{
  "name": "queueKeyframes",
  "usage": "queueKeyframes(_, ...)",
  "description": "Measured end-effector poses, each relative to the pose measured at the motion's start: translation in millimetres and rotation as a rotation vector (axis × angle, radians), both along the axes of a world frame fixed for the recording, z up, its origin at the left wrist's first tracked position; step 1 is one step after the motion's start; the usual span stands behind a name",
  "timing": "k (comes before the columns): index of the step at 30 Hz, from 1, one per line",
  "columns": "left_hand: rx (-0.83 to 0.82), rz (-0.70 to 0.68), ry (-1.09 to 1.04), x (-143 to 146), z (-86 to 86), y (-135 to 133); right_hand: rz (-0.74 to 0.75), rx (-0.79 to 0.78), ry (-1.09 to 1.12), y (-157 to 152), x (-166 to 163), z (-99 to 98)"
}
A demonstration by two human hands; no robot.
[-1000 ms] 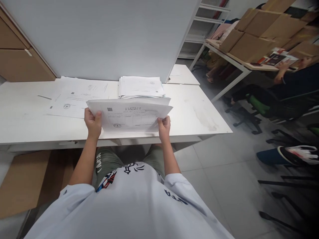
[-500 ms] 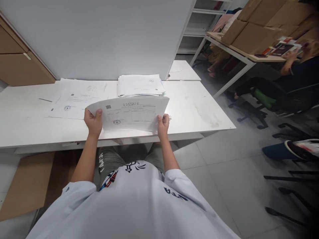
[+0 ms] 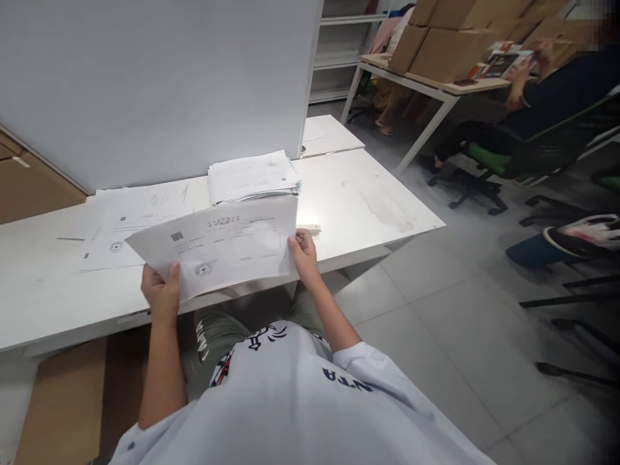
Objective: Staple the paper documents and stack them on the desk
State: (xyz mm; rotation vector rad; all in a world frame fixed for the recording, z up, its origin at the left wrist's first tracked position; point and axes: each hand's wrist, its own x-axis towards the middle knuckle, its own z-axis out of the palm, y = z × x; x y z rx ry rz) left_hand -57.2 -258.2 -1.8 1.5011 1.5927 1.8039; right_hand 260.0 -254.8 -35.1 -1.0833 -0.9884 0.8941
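I hold a bundle of printed sheets (image 3: pixel 223 248) up in front of me, over the near edge of a white table (image 3: pixel 368 206). My left hand (image 3: pixel 162 294) is closed on the bundle's lower left corner, thumb on top. My right hand (image 3: pixel 303 252) is closed on its right edge. A thick stack of papers (image 3: pixel 252 177) lies on the table just behind the bundle. Loose printed sheets (image 3: pixel 130 216) are spread to the left of the stack.
A white partition (image 3: pixel 155 84) rises behind the table. Another person sits at the far right beside a table loaded with cardboard boxes (image 3: pixel 450 39). Office chairs (image 3: pixel 489 168) stand on the tiled floor to the right. Brown cardboard (image 3: pixel 62 400) leans under the table.
The bundle has been lifted off the table and towards me, tilting down on its left side. The view has swung to the right, so everything sits further left.
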Motion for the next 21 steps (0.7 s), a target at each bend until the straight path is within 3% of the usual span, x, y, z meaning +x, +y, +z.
queueKeyframes(3, -0.282, -0.039, 0.015, -18.1, 0.1, -17.5, 0.131, -0.261, -0.045, 0.3, 1.8, -11.8)
queueKeyframes(6, -0.498, -0.074, -0.034, -27.8, -13.4, -20.5, 0.149, -0.437, -0.064, 3.5, 0.7, -23.4)
queueKeyframes(11, -0.585, -0.064, 0.024, -20.4, -28.8, 1.3, 0.084, -0.477, -0.035, 10.4, 7.8, -22.8)
queueKeyframes(17, -0.57, -0.153, 0.167, 13.6, -24.1, 38.0, -0.011, -0.486, -0.046, 11.8, 40.9, -20.0)
queueKeyframes(21, -0.649, -0.185, 0.227, 29.6, -21.9, 41.4, -0.021, -0.429, -0.068, 4.7, 56.5, -26.1)
